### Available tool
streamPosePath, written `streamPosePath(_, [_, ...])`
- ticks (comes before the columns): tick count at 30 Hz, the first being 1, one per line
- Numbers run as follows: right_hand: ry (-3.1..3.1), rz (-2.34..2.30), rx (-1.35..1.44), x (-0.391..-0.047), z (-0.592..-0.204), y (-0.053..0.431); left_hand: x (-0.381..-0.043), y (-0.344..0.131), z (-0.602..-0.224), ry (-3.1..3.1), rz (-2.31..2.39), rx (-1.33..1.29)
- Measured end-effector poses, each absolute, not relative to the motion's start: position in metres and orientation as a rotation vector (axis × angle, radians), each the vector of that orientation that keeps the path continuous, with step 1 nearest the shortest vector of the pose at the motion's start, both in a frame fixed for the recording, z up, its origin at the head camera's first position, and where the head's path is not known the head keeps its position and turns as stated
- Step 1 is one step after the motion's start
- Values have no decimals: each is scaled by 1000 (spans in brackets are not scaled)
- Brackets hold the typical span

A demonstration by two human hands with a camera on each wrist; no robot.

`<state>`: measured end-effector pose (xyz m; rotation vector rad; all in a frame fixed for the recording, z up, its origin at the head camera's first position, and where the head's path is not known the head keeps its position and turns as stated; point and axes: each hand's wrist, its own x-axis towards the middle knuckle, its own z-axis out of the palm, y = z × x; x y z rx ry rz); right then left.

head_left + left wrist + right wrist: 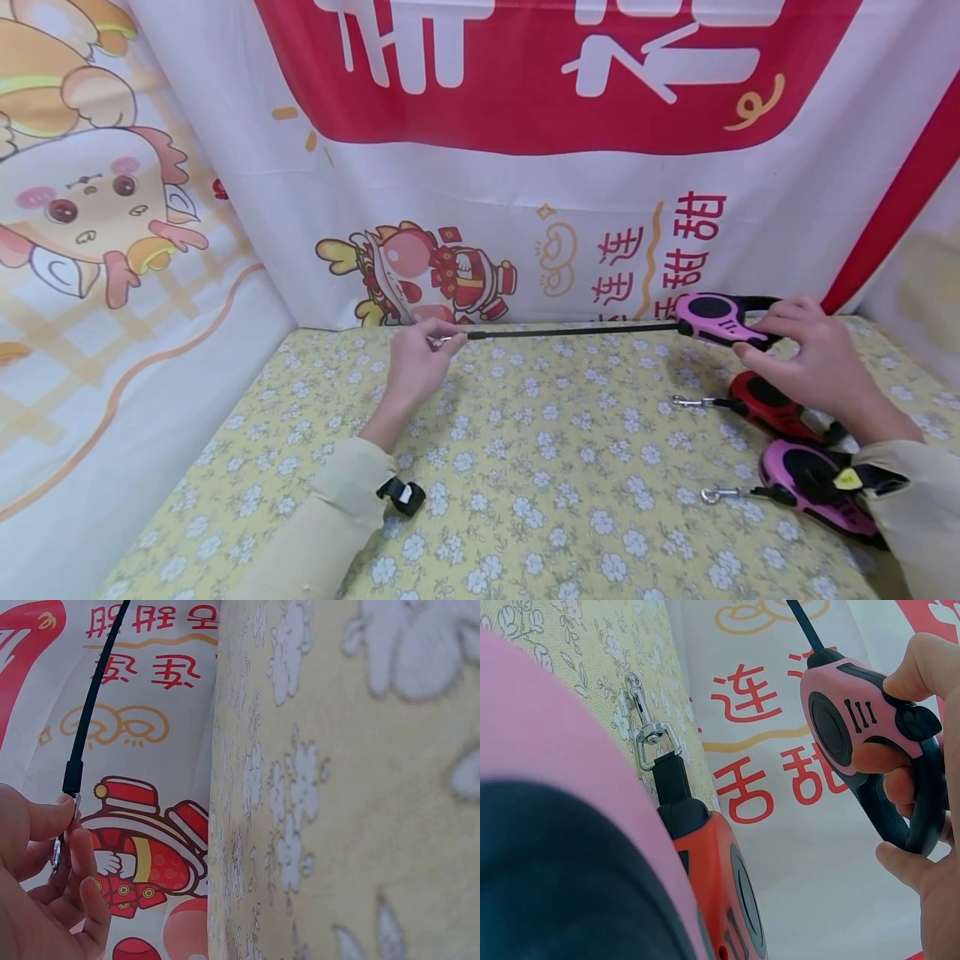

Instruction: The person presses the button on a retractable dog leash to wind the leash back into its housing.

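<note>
My right hand (pixel 813 358) grips the black loop handle of a pink and black retractable dog leash (pixel 708 318), held above the far right of the table. In the right wrist view its fingers wrap through the handle and the thumb lies by the black button on top. From the casing a black strap (pixel 577 332) runs straight and taut to the left. At its other end, my left hand (pixel 418 362) pinches the metal clip (pixel 58 851) between thumb and fingers, which hide part of it.
A red retractable leash (pixel 768 404) and a second pink one (pixel 813 492) lie on the table's right side, metal clips pointing left. A flowered yellow cloth (pixel 517 467) covers the table. Printed white fabric (pixel 465 200) hangs behind, with another printed sheet (pixel 150 333) at left.
</note>
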<state>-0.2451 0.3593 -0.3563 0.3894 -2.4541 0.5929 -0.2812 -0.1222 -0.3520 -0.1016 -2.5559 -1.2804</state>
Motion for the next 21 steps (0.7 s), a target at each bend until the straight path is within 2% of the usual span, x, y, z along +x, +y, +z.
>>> streamPosePath(21, [-2455, 591, 392, -245, -355, 357, -279, -120, -351, -2578, -1253, -67])
